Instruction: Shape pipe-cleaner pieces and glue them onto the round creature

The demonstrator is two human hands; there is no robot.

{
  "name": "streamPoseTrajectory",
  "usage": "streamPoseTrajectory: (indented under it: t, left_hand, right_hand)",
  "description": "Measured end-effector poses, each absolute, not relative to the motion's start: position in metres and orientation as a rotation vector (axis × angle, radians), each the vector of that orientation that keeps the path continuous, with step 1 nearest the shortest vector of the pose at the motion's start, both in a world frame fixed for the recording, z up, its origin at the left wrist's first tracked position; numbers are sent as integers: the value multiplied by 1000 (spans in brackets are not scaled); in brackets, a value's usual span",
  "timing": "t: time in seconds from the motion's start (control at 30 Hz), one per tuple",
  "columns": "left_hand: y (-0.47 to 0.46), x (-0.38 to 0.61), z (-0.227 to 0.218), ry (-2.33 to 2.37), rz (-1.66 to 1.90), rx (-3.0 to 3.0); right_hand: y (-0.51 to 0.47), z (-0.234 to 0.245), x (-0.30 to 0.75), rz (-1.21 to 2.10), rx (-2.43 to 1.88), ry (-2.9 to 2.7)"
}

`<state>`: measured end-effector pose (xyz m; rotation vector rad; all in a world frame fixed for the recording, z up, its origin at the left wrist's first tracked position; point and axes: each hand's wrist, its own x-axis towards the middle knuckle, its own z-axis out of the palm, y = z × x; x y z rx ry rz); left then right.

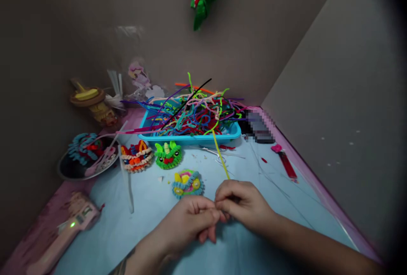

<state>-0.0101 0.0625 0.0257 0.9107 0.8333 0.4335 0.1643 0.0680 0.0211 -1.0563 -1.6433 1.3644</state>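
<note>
Yellow fuzzy pipe cleaner [221,156] slants up from the right hand [243,203] toward the blue plastic tray [190,139] of mixed stems. Right fingers clamp its lower end; the left hand [190,220] curls its fingers shut against them, above the pale blue surface [152,224].

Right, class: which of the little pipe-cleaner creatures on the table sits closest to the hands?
The blue-ringed one with yellow eyes, just ahead of the left hand; the green one and the orange-and-white one sit farther back.
</note>
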Motion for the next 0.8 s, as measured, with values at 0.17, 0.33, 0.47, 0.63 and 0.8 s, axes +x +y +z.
streamPoseTrajectory:
  t: [0.17,0.33,0.47,0.63,0.8]
  left_hand:
    - [64,-10,31,891,497,943]
    - [63,-12,31,1134,693,1160]
    - [60,-9,26,1221,763,1307]
    - [60,-11,26,1229,715,1571]
    - [59,-18,26,1100,586,1841]
  right_hand:
    - [80,29,171,1222,-1185,-1638]
    - [87,35,175,1124,-1361,-1658]
    - [80,30,164,1278,-1371,-1710]
    - [77,27,161,1311,-1323,-1773]
    - [79,29,166,1407,-1312,-1871]
